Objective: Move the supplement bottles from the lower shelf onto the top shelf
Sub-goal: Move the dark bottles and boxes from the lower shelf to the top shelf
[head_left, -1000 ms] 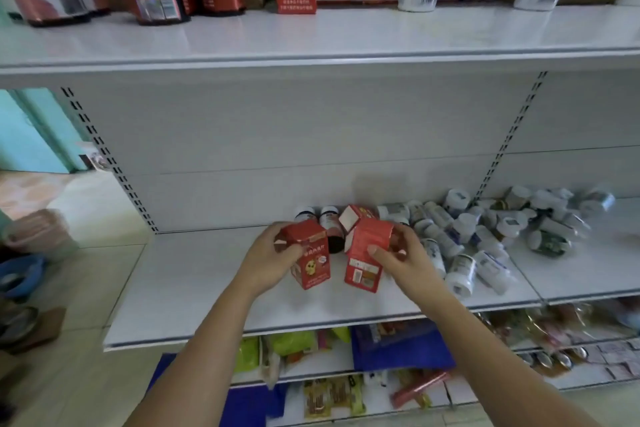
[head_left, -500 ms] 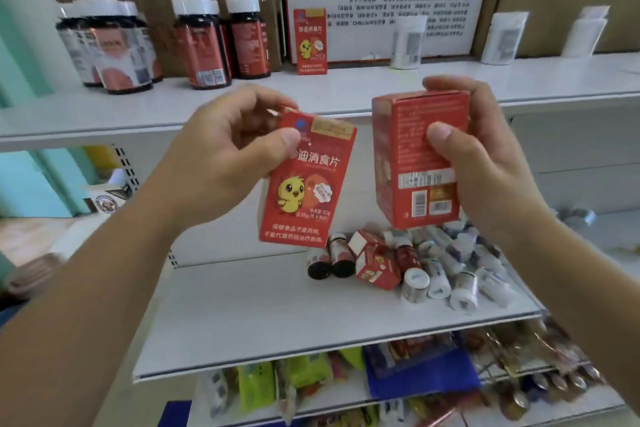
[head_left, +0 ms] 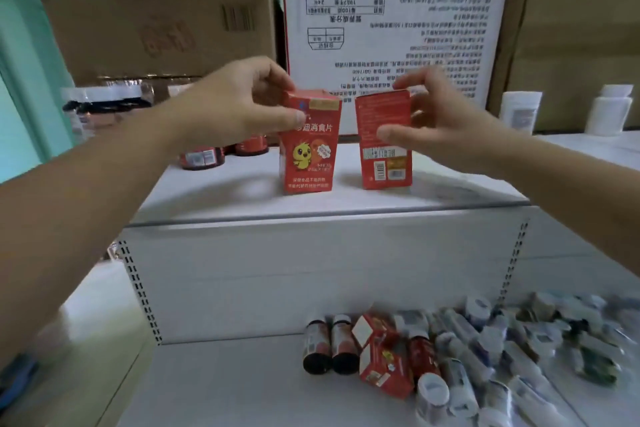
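Red boxes (head_left: pixel 308 149) on top shelf (head_left: pixel 242 199)

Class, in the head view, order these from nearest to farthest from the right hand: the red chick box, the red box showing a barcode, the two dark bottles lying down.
1. The barcode box: held by the right hand, on the top shelf.
2. The chick box: just to its left, in the left hand.
3. The dark bottles: far below, on the lower shelf.

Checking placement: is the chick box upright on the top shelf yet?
Upright. The chick box stands with its base on the top shelf, print right way up; the left hand grips its top.
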Motion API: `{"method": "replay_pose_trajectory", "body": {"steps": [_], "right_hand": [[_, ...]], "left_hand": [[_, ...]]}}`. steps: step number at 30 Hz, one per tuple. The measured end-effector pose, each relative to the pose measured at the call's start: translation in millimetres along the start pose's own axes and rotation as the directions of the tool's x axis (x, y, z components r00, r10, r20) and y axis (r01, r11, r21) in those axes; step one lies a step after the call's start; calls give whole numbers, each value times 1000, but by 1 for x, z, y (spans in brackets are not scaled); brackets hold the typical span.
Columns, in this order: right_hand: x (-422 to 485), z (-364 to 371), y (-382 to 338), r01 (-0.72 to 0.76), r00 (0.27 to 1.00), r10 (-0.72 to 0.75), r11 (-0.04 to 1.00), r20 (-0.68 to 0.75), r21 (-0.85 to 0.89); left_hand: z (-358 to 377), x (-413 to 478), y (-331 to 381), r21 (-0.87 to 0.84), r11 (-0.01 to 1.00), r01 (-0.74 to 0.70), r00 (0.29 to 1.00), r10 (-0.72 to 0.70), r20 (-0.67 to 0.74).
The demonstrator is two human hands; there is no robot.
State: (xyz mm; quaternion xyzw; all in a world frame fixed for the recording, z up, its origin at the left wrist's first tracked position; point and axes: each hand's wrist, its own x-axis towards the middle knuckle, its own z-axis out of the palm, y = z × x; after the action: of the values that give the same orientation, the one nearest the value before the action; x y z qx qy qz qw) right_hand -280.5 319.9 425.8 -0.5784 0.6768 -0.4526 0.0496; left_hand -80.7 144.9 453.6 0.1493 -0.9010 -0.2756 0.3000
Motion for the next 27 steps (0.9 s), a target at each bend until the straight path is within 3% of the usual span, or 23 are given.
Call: {"method": "replay_pose_trajectory", "body": {"steps": [7,12,19,27], "right_hand": [[62,-10,36,-117,990,125,986,61,-119],[100,10,50,-130,989,141,970,42,-203],[130,25,57,-136,988,150,961,39,-242],[142,30,63,-136,985,153,970,74,-201]], "left_hand": [[0,52,-23,396,913,-95,995,77,62],[9,72,-43,506,843,-183,982,184,49],[9,86,-52,377,925,37,994,-74,85],[23,99,-59,143,985,98,989,-112,97]]}}
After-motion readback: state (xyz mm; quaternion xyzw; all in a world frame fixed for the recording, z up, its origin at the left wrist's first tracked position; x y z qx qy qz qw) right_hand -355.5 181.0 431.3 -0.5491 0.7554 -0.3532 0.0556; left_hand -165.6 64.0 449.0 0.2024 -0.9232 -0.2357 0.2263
